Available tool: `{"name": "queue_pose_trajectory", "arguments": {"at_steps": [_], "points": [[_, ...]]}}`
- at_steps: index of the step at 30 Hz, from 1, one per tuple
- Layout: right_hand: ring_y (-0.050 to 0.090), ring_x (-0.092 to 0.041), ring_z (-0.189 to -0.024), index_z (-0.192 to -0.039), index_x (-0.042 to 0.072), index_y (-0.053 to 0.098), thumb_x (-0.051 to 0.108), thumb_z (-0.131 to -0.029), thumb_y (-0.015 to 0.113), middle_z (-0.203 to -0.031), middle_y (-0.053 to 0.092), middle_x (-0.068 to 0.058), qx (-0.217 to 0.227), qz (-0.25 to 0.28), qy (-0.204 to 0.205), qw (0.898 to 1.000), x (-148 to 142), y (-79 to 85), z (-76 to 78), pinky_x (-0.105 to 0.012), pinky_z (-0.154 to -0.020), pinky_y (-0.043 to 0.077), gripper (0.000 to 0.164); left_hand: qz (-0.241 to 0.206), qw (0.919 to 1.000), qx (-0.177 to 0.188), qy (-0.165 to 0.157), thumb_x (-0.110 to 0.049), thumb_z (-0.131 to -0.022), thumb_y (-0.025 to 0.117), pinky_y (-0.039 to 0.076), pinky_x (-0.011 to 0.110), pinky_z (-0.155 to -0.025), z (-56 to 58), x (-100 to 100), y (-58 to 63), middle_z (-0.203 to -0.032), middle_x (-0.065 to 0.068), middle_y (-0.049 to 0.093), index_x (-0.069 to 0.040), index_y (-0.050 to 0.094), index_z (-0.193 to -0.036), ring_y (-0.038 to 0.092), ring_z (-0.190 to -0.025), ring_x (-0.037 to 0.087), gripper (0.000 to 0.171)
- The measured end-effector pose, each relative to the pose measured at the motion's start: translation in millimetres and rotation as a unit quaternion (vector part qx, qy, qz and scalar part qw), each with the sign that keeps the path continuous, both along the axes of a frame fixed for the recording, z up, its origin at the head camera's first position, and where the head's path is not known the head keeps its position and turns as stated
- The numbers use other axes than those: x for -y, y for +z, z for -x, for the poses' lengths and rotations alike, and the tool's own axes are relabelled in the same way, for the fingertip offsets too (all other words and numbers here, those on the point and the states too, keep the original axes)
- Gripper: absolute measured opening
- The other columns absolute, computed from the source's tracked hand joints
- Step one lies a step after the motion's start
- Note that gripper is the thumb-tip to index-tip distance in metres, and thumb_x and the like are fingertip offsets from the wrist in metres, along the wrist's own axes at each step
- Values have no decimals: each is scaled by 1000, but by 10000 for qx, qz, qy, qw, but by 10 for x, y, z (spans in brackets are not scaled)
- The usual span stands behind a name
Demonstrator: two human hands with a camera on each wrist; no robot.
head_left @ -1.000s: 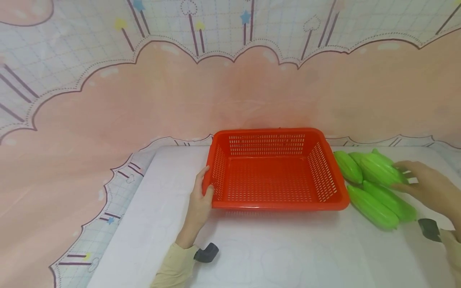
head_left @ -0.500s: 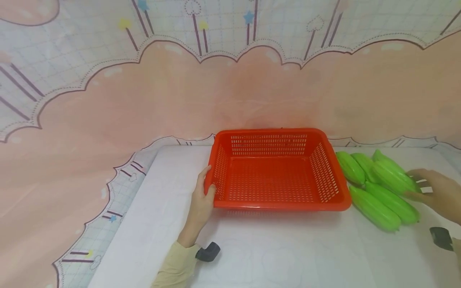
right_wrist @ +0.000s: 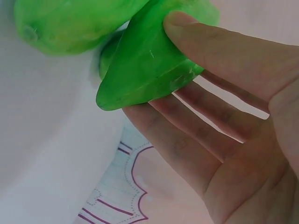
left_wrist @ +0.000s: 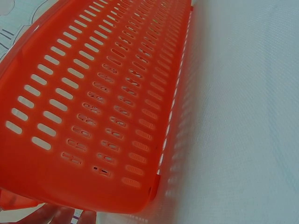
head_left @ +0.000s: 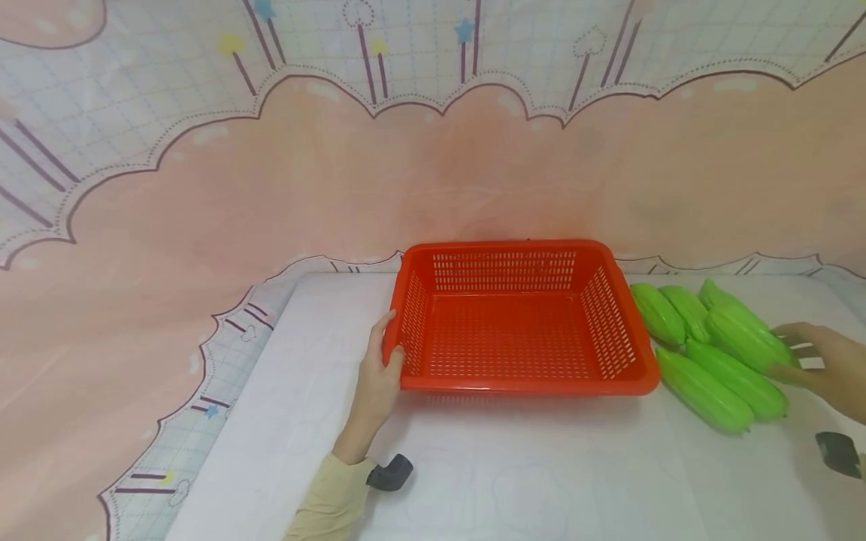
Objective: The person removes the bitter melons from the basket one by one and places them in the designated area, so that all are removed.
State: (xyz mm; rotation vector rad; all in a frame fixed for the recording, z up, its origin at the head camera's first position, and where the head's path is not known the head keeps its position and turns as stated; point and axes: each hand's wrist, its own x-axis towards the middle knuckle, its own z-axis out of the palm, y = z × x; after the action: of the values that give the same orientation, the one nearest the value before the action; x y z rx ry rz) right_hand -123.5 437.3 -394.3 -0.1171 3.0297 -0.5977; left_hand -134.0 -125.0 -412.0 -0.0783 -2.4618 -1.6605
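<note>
My left hand (head_left: 376,383) grips the left rim of a red plastic basket (head_left: 514,387), thumb over the rim. The basket has slotted walls, and nothing lies in it. At the lower left of the left wrist view, only fingertips (left_wrist: 60,213) show under the basket's edge. On the right, my right hand (head_left: 822,364) holds a green ridged, elongated fruit (head_left: 747,338) by its near end. The right wrist view shows the thumb on one side of this fruit (right_wrist: 145,65) and the fingers on the other.
Several similar green fruits lie right of the basket. Two long ones (head_left: 704,391) are in front, and smaller ones (head_left: 658,314) sit close to the basket wall. A white cloth (head_left: 541,473) covers the table. Behind it hangs a pink patterned backdrop (head_left: 473,173).
My right hand has moved to the right with the green fruit, away from the smaller fruits beside the basket. My left hand keeps its grip on the rim.
</note>
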Motion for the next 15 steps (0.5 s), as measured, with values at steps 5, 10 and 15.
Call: {"name": "queue_pose_trajectory", "arguments": {"at_steps": [5,10,15], "points": [[46,-62,-96,-125,-24,37,4,-83,76,-114,44,-46,-272,167,-56,9995,-34,-52,-46,-65,-74,50,64,-27,10000,29,-30,-5,-100,43,50,50,-99,1,1,1,-154,11,39,-19,30,-155,55,-113,31,58],[46,-63,-95,-125,-24,37,6,-81,78,-113,44,-47,-526,279,-79,9982,-126,-137,-73,-67,-74,49,67,-34,10000,13,-57,-5,-101,43,52,50,-97,-1,5,3,-154,12,39,-19,30,-155,55,-113,32,57],[48,-64,-92,-123,-22,39,6,-78,80,-111,46,-47,-669,390,-73,9970,-232,-234,-73,-66,-70,50,67,30,10000,-16,-16,-4,-100,43,51,50,-98,3,8,-8,-155,11,39,-19,31,-154,55,-113,32,57]]}}
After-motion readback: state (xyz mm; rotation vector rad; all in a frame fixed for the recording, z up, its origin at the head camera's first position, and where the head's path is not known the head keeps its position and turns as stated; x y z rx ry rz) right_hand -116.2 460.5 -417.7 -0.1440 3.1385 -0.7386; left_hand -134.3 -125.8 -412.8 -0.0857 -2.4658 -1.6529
